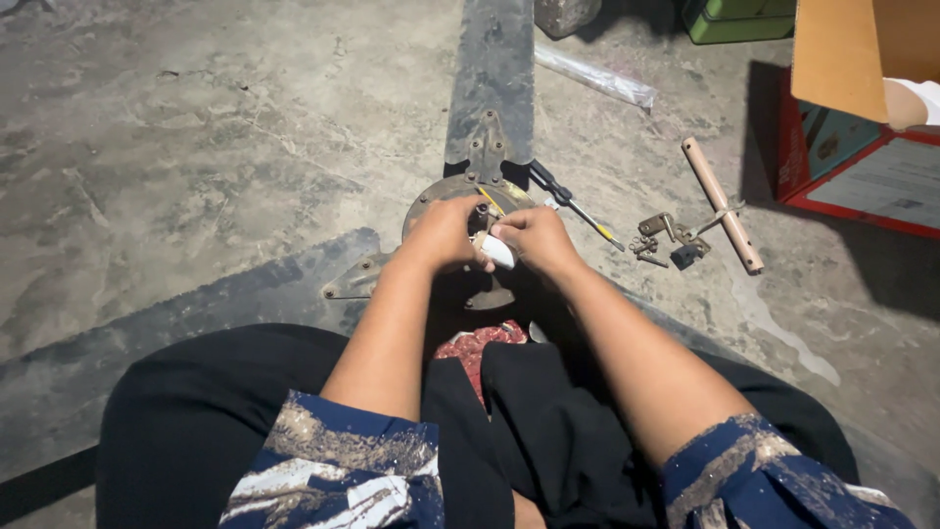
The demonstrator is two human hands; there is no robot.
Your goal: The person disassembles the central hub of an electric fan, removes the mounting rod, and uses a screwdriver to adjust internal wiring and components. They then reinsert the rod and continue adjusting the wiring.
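While both hands meet over the fan hub (460, 196) on the floor | left hand (446, 233) steadies it | right hand (534, 238) grip closed on white part (497, 252) | screwdriver (573, 204) just beside.

Ceiling fan motor housing (460, 191): round, rust-brown metal disc, lying flat on the concrete floor just in front of the seated person's knees, largely covered by both hands. Fan blades (494, 69): dark, dusty, flat; one runs straight away from the hub on a metal bracket, another angles off to the lower left along the floor. White cylindrical part (496, 252): small, smooth, tilted, pinched between the fingers of both hands directly over the hub.
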